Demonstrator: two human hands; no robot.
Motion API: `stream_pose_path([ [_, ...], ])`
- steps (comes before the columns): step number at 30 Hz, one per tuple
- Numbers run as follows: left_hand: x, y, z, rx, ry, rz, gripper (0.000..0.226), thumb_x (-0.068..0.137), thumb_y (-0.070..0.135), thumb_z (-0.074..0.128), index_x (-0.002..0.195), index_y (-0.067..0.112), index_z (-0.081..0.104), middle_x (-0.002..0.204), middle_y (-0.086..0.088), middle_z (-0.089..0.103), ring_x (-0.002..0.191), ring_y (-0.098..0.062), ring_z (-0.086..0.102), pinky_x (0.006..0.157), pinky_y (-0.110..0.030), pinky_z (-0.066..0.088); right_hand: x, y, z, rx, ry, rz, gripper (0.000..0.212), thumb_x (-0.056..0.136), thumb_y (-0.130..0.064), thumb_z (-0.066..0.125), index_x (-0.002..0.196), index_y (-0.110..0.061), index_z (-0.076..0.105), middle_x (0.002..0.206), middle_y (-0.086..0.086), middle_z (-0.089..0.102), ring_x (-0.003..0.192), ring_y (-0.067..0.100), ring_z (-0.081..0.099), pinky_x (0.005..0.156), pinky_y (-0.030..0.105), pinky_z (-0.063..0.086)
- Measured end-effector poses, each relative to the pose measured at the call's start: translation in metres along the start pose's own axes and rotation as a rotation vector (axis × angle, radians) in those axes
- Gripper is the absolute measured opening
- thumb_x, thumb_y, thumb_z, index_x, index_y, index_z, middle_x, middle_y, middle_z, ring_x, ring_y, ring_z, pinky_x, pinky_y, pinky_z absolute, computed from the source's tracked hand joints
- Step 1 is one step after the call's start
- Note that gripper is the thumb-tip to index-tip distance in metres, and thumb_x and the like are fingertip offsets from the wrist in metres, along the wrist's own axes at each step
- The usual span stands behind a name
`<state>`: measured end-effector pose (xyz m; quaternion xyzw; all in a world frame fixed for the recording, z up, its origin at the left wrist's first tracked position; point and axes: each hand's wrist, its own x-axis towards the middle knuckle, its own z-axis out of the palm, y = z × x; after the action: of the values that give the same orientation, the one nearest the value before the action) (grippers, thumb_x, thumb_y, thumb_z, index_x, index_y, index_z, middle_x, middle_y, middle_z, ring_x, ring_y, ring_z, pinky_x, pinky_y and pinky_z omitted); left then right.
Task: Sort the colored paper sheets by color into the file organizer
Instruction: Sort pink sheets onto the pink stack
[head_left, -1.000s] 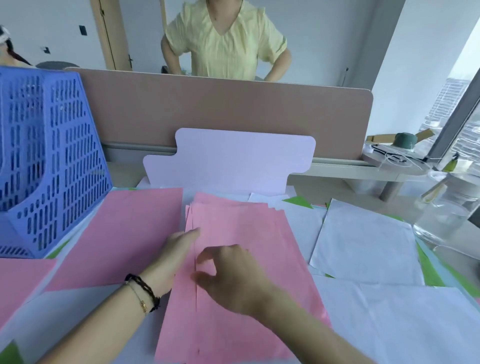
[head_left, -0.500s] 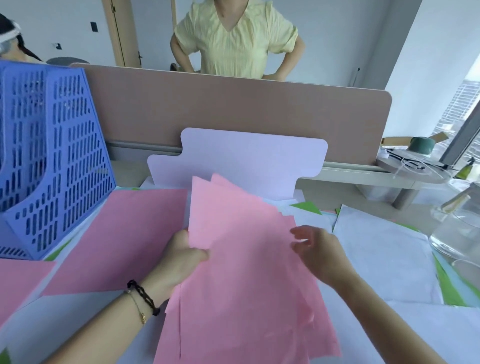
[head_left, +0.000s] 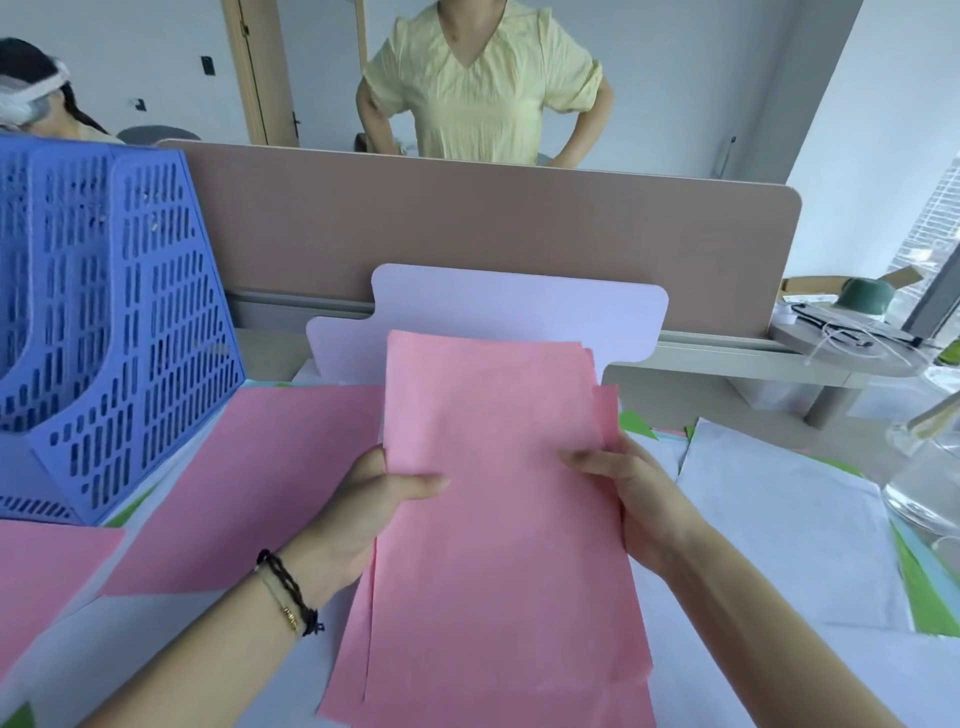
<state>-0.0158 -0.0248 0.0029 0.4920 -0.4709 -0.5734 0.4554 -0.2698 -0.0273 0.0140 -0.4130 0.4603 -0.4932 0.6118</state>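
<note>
the left hand and right hand each pinch a side edge of the loose stack of pink paper sheets, thumbs on top, lifted over the desk. square the uneven edges first, then, i'd judge, carry it left into the blue perforated plastic file organizer, keeping both grips firm.

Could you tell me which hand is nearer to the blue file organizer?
Left. The left hand grips the pink stack's near-organizer edge; the right hand grips its far edge, away from the organizer.
</note>
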Motion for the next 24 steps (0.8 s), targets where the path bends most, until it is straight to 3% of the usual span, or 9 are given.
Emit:
stream_pose_path([
  [4, 0.003, -0.008, -0.014, 0.191, 0.077, 0.104, 0.005, 0.094, 0.014, 0.065, 0.095, 0.013, 0.07, 0.089, 0.006, 0.074, 0.083, -0.016, 0.069, 0.081, -0.034, 0.052, 0.0, 0.02, -0.013, -0.197, -0.029, 0.12, 0.033, 0.077, 0.004, 0.069, 0.109, -0.003, 0.073, 0.109, 0.015, 0.074, 0.093, 0.032, 0.071, 0.09, 0.044, 0.054],
  [6, 0.009, -0.019, -0.032, 0.566, 0.274, 0.245, 0.024, 0.095, 0.034, 0.055, 0.083, 0.013, 0.06, 0.072, 0.006, 0.059, 0.071, -0.021, 0.054, 0.068, -0.036, 0.045, 0.0, 0.024, -0.017, -0.327, 0.059, 0.066, 0.025, 0.073, 0.005, 0.069, 0.097, 0.0, 0.074, 0.094, 0.021, 0.072, 0.076, 0.028, 0.068, 0.074, 0.039, 0.054],
  [9, 0.011, -0.027, -0.064, 1.1, 0.392, 0.264, 0.042, 0.09, 0.056, 0.049, 0.119, 0.03, 0.066, 0.125, 0.005, 0.066, 0.124, -0.022, 0.054, 0.102, -0.041, 0.046, 0.002, 0.022, -0.025, -0.534, 0.193, -0.006, 0.025, 0.078, 0.01, 0.062, 0.087, -0.008, 0.076, 0.084, 0.022, 0.074, 0.069, 0.035, 0.072, 0.067, 0.051, 0.06],
  [11, 0.01, -0.032, -0.082, 1.224, 0.253, 0.039, 0.085, 0.078, 0.077, 0.049, 0.15, 0.032, 0.043, 0.162, -0.003, 0.034, 0.153, -0.024, 0.021, 0.122, -0.044, 0.026, 0.002, 0.021, -0.031, -0.551, 0.195, 0.024, 0.029, 0.078, 0.011, 0.06, 0.087, -0.011, 0.077, 0.084, 0.021, 0.075, 0.071, 0.041, 0.072, 0.069, 0.061, 0.059],
  [15, 0.006, -0.039, -0.091, 1.218, 0.172, -0.06, 0.127, 0.048, 0.092, 0.039, 0.158, 0.03, 0.031, 0.169, -0.002, 0.019, 0.157, -0.02, 0.011, 0.125, -0.041, 0.018, 0.002, 0.024, -0.03, -0.519, 0.219, 0.075, 0.025, 0.081, 0.012, 0.059, 0.09, -0.005, 0.075, 0.086, 0.029, 0.073, 0.066, 0.037, 0.068, 0.07, 0.068, 0.056],
  [18, 0.008, -0.043, -0.096, 1.131, 0.309, 0.04, 0.092, 0.058, 0.078, 0.058, 0.136, 0.03, 0.059, 0.143, 0.008, 0.058, 0.135, -0.018, 0.051, 0.109, -0.037, 0.043, 0.002, 0.026, -0.028, -0.495, 0.235, 0.089, 0.02, 0.082, 0.011, 0.06, 0.09, -0.002, 0.073, 0.088, 0.033, 0.071, 0.065, 0.034, 0.066, 0.072, 0.069, 0.054],
  [20, 0.008, -0.039, -0.096, 1.077, 0.414, 0.105, 0.04, 0.072, 0.061, 0.069, 0.097, 0.029, 0.068, 0.092, 0.016, 0.072, 0.093, -0.02, 0.069, 0.077, -0.033, 0.054, 0.001, 0.026, -0.026, -0.484, 0.24, 0.095, 0.022, 0.084, 0.011, 0.059, 0.091, -0.003, 0.074, 0.085, 0.031, 0.072, 0.063, 0.032, 0.067, 0.072, 0.063, 0.057],
  [22, 0.005, -0.032, -0.093, 1.062, 0.505, 0.119, 0.034, 0.086, 0.044, 0.067, 0.07, 0.017, 0.054, 0.052, 0.009, 0.056, 0.062, -0.027, 0.058, 0.053, -0.03, 0.04, -0.001, 0.025, -0.025, -0.464, 0.238, 0.092, 0.023, 0.086, 0.01, 0.059, 0.093, -0.004, 0.074, 0.083, 0.028, 0.073, 0.062, 0.031, 0.068, 0.07, 0.055, 0.059],
  [24, -0.002, -0.018, -0.084, 1.088, 0.566, 0.153, 0.043, 0.092, 0.037, 0.062, 0.066, 0.011, 0.04, 0.045, 0.002, 0.043, 0.054, -0.029, 0.042, 0.049, -0.03, 0.029, 0.0, 0.026, -0.025, -0.456, 0.251, 0.09, 0.022, 0.088, 0.009, 0.059, 0.094, -0.005, 0.074, 0.081, 0.024, 0.074, 0.06, 0.03, 0.069, 0.065, 0.046, 0.06],
])
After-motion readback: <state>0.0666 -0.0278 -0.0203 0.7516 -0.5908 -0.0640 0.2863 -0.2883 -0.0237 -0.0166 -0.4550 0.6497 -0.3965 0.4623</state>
